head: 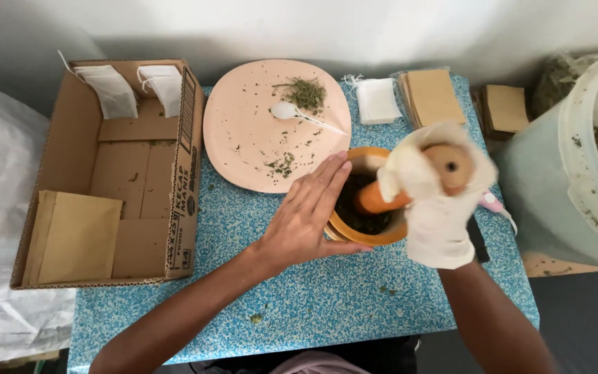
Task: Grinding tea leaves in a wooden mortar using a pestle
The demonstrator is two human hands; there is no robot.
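The left hand point(309, 218) lay flat against the near-left side of the wooden mortar point(368, 232), fingers straight and together, their tips reaching over the rim – steadying it, not gripping. The mortar stood on the blue speckled table point(327, 305), just below the plate and a little right of the table's middle, with dark crushed herb inside.

The right hand point(434, 201), in a white glove, was clenched around the wooden pestle point(410, 187). The pestle was tilted, its lower end down in the mortar's dark contents and its round top pointing up toward the camera. This hand was blurred.

Behind the mortar sat a round peach plate point(243, 138) scattered with green flakes, a small heap of dried herb point(304, 92) near its far edge and a white spoon point(292, 113) lying just beside the heap.

At the left stood an open cardboard box point(185, 187) holding two white filter bags point(129, 88) at the back and brown paper pouches point(74, 239) at the front. More white bags point(376, 100) and brown pouches point(434, 95) lay at the table's far edge. On the right – well off the table's middle – a large pale bucket point(569, 187) held green dried matter.
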